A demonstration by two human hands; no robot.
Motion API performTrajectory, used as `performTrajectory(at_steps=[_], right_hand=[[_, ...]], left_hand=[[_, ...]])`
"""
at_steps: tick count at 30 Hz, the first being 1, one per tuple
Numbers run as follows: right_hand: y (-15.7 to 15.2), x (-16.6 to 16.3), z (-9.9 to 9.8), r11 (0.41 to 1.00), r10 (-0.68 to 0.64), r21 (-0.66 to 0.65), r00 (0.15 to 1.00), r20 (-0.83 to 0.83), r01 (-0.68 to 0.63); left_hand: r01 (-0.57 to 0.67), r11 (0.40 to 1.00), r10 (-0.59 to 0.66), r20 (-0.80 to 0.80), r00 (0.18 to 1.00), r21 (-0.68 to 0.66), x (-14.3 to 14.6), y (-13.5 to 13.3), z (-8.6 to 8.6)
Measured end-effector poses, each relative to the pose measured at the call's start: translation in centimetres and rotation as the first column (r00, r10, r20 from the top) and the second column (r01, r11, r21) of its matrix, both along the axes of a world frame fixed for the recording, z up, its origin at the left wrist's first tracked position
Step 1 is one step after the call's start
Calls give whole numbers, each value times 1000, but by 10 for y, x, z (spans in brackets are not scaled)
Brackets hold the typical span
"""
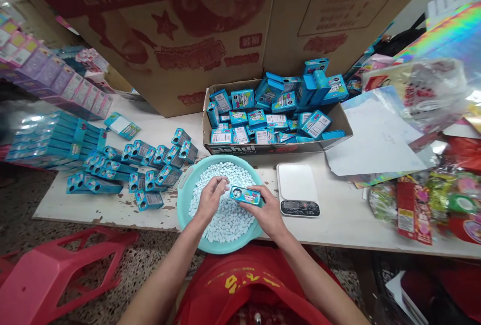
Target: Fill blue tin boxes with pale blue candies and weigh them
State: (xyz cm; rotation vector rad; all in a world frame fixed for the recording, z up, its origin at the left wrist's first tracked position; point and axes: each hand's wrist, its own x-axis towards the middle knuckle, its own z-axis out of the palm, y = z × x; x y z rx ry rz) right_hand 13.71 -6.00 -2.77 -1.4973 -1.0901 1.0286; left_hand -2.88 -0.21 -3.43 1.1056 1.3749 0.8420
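Note:
My right hand [268, 210] grips a small blue candy box [246, 195], tilted sideways above the bowl. The box has a round hole at its left end, with pale candies visible inside. My left hand [212, 197] is beside that hole, its fingertips pinched together; whatever they hold is too small to make out. Beneath both hands stands a turquoise bowl [185, 203] holding a mass of pale blue-white candies [225, 225]. Left of the bowl, several blue boxes [149, 199] stand and lie on the table, many with round holes facing up.
A cardboard tray [278, 148] full of blue boxes sits behind the bowl, before a large carton [180, 39]. To the right are a white digital scale [296, 182], paper sheets [372, 139] and candy packets [415, 209]. Wrapped box stacks [48, 139] lie left, near a red stool [56, 275].

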Motion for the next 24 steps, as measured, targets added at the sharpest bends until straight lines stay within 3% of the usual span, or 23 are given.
performTrajectory(at_steps=[2,5,7,9,11,13,15,20,24], right_hand=[[-3,13,4,998,-55,2,997,-60,55],[-7,44,0,980,-199,2,977,-80,200],[-8,69,-9,957,-291,-12,957,-5,291],[-7,93,-22,935,-352,-14,931,99,355],[-5,114,-35,912,-403,11,895,190,409],[-3,129,-48,893,-444,39,862,243,449],[-1,140,-59,883,-460,42,845,273,468],[-3,148,-72,899,-424,59,830,363,434],[-15,137,-50,834,-551,306,674,492,459]], left_hand=[[-1,999,4,-49,999,48,3,8,5],[11,977,44,-254,966,212,5,38,10],[82,935,78,-427,901,345,10,72,14],[217,895,87,-630,772,390,21,115,16],[408,893,-64,-845,532,189,37,159,15],[528,836,-314,-919,240,-148,53,197,9],[555,769,-446,-888,110,-317,65,223,1],[563,715,-506,-863,7,-414,73,248,-7],[590,713,-480,-877,19,-378,57,243,12]])
